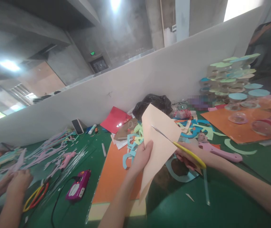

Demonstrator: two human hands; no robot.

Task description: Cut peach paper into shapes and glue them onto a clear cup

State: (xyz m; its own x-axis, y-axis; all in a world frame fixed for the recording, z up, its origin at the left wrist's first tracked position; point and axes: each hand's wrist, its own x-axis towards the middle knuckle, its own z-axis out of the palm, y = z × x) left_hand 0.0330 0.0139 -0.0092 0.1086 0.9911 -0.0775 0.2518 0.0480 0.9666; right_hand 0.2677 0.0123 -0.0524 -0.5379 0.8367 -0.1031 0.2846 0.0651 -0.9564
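My left hand [145,156] pinches a sheet of pale peach paper [159,152], thumb on the near face, holding it up off the table. Yellow-handled scissors [189,153] are in my right hand [187,156], whose fingers are partly hidden behind the handle and paper. The blades reach across the sheet toward its upper left part. Beneath the paper, a light blue cut paper piece [181,174] with a round hole lies on the green table. Just past my right wrist is a pink glue gun [221,152] with a clear stick hanging near the scissors.
A co-worker's hands [19,180] handle strips at the left, near red-and-yellow scissors [37,196]. Orange paper [111,177], a purple device [78,185], paper scraps [194,126] and a black plastic bag [153,104] surround my work. Stacked cups with paper discs [232,79] stand back right.
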